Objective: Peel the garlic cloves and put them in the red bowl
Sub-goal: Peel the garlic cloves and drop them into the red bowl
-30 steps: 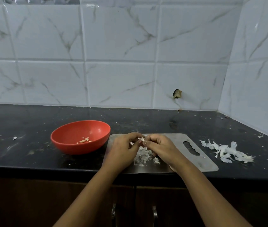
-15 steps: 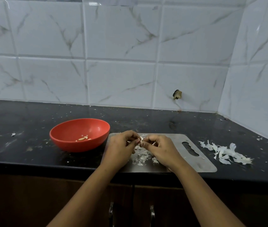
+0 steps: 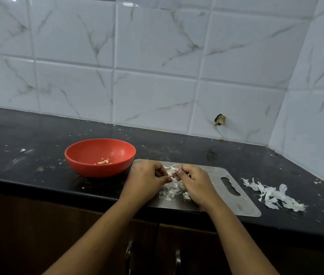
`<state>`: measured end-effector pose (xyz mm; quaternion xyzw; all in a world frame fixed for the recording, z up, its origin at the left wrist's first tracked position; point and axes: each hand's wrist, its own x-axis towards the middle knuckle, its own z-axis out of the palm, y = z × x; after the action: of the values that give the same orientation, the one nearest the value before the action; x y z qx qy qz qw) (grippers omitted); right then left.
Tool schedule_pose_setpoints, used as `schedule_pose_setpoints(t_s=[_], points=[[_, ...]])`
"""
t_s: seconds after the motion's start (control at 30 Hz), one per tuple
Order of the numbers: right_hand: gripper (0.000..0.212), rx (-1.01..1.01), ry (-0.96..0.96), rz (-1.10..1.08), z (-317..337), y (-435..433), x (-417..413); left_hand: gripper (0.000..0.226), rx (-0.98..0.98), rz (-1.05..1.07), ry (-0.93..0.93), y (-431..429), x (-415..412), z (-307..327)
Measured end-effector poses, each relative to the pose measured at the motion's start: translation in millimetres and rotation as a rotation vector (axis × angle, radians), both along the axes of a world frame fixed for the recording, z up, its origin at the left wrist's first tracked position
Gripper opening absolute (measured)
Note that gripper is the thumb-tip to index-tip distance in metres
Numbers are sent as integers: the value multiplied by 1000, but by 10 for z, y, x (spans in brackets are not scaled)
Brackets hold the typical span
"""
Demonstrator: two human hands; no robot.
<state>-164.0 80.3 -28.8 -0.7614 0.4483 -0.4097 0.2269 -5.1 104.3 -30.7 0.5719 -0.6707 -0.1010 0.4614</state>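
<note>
Head view: I log left hand (image 3: pixel 147 181) and right hand (image 3: pixel 194 183), fingers curled, pinching one garlic clove (image 3: pixel 170 176) above the steel board (image 3: pixel 242 207). A few peeled cloves (image 3: pixel 103 162) lie in the red bowl (image 3: pixel 89 169); I judge peeling unfinished.

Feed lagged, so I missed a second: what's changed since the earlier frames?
No real move: left hand and right hand still pinch the clove over the board, nothing let go. The bowl with its cloves, the scraps on the board and the peel pile to its right lie as before. The camera alone shifted.
</note>
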Motion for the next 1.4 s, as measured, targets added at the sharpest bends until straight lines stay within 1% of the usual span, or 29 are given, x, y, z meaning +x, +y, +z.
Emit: schedule_pose_setpoints(t_s=[0.17, 0.33, 0.43, 0.57, 0.63, 0.7, 0.8, 0.93, 1.07, 1.2, 1.37, 1.4], points=[[28, 7, -13, 4, 15, 10, 6, 18, -22, 15, -89, 12, -8, -12], [31, 15, 22, 19, 35, 39, 5, 22, -58, -24, -45, -8, -9, -15], [33, 4, 43, 31, 51, 63, 11, 18, -74, -66, -47, 0, -19, -5], [33, 0, 47, 36, 48, 57, 11, 25, -103, -60, 41, 8, -3, -10], [33, 17, 37, 50, 50, 62, 14, 24, -118, -30, -26, 20, -18, -15], [34, 39, 12, 65, 52, 62, 18, 18, -156, 15, -119, 41, -50, -4], [35, 34, 23, 59, 40, 43, 17, 11, -209, 22, -154, 75, -73, 17], [31, 29, 68, 63, 26, 24, 14, 8, -253, 29, -198, 73, -71, 10], [31, 10, 94, 72, 16, 22, 8, 10, -231, 34, -197, 63, -71, -3], [27, -12, 91, 90, 5, 5, 3, 10, -171, 50, -125, 4, -32, -32], [18, -62, 1, 94, 1, 7, -7, 3, -142, 72, -114, -14, -26, -41], [16, -63, -10, 88, 4, 6, -10, 6, -134, 67, -120, -3, -29, -35]])
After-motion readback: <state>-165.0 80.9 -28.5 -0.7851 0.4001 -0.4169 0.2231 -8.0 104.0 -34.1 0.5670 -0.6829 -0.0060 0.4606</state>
